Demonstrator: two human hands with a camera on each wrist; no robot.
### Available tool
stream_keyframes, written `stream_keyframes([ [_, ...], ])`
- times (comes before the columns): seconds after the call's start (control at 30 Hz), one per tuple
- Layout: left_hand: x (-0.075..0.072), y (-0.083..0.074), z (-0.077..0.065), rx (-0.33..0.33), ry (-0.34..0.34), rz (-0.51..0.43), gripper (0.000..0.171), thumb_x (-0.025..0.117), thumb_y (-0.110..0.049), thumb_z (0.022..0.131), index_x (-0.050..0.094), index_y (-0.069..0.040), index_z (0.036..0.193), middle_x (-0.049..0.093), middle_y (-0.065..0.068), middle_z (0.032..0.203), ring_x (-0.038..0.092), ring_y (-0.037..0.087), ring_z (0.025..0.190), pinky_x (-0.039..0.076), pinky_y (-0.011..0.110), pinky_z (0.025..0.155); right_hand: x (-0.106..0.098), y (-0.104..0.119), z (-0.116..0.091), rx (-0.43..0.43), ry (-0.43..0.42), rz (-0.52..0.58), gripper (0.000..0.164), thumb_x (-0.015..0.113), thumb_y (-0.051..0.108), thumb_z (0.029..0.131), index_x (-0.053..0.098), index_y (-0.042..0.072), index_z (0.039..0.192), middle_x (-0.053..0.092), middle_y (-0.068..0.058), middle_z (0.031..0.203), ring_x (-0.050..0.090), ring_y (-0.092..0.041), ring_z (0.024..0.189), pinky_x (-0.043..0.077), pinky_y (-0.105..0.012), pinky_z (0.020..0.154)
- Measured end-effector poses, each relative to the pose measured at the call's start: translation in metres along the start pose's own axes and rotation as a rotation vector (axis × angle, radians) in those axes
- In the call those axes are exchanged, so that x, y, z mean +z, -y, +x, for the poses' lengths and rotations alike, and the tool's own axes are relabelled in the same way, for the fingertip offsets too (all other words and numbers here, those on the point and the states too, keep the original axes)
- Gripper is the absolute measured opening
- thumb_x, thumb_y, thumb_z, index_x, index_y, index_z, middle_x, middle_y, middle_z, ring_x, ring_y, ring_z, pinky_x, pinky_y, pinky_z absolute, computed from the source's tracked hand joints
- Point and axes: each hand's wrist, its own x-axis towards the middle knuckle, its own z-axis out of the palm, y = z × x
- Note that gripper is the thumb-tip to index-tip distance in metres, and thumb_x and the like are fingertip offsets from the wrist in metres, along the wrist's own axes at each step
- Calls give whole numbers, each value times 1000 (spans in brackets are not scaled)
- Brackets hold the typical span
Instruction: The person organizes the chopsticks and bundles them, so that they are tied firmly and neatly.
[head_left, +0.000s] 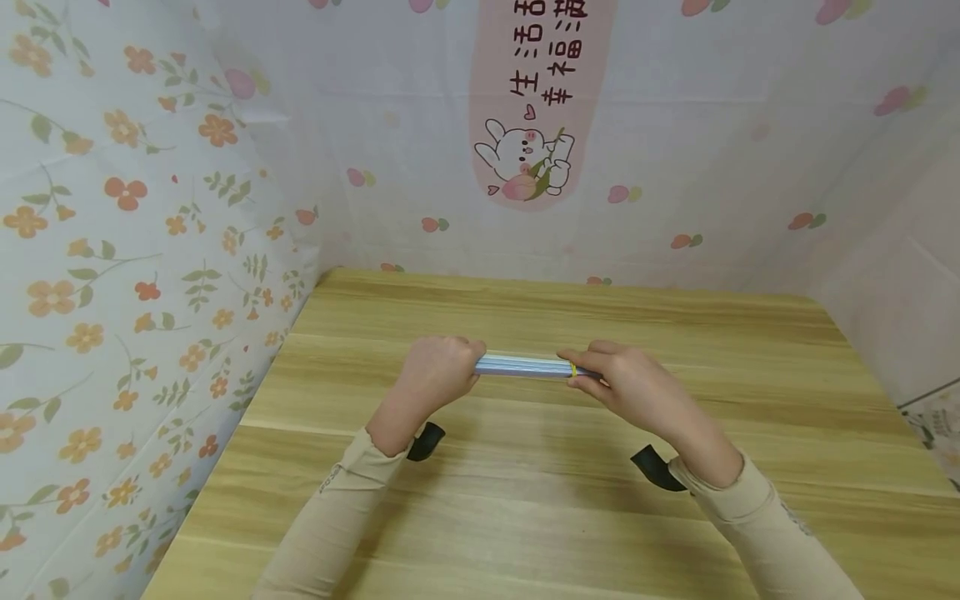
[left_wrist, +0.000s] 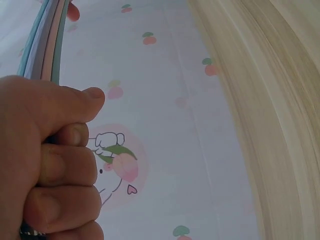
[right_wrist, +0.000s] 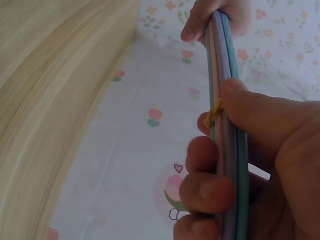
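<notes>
Wood-grain yellowish-brown table [head_left: 510,517] lies beneath; above it, the left hand [head_left: 435,375] grips a slim pastel stick bundle's [head_left: 521,367] left end, the right hand [head_left: 637,383] its right, at a thin yellow band [head_left: 573,369]. Banding seems in hand; next probably calls for steadying the bundle.

Wood-grain desk [head_left: 540,525], pale yellow-brown, fills lower middle of frame; grain runs side to side, soft sheen toward center. White floral sheet [head_left: 97,250] along left, orange blooms, green leaves. Back sheet [head_left: 360,108], whitish, scattered fruit motifs. Pink panel [head_left: 491,75] upper center: dark characters, rabbit [head_left: 528,154] lying sideways. Pale creased sheet [head_left: 900,225] at right. Light diffuse, faint shadows on desk.
</notes>
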Motion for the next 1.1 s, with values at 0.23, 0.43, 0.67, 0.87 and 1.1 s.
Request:
stream_keyframes([
  [0.23,0,0,1,12,-3,7,28,70,-9,80,49,-15,63,37,-6,50,21,7,49,17,21,43,4,2,1,15,-64,-53,40,74,24,81,68,14,120,55,7,69,38,-1,53,36,-18,50],
  [0.43,0,-1,2,11,1,14,26,71,-10,80,51,-14,64,40,-5,50,21,8,49,17,21,44,5,3,2,43,-73,-60,43,74,31,79,68,19,121,57,6,69,37,-2,51,34,-19,48],
  [0.67,-1,-3,3,4,19,16,24,72,-12,80,53,-15,66,47,-4,52,24,7,48,19,21,43,9,4,6,19,-97,-110,50,73,40,77,66,21,122,68,2,75,45,-2,52,38,-20,50],
  [0.87,1,-2,3,8,13,7,26,71,-10,80,51,-14,64,39,-5,51,21,8,49,17,21,44,12,3,7,-10,-94,-142,54,72,43,76,65,19,124,66,2,71,42,-2,50,38,-20,49],
  [1.1,1,-2,2,14,3,1,26,70,-9,80,51,-13,64,40,-4,50,20,8,50,16,21,45,5,1,4,21,-23,-25,49,76,29,79,66,8,121,63,2,78,43,-4,57,39,-20,54],
])
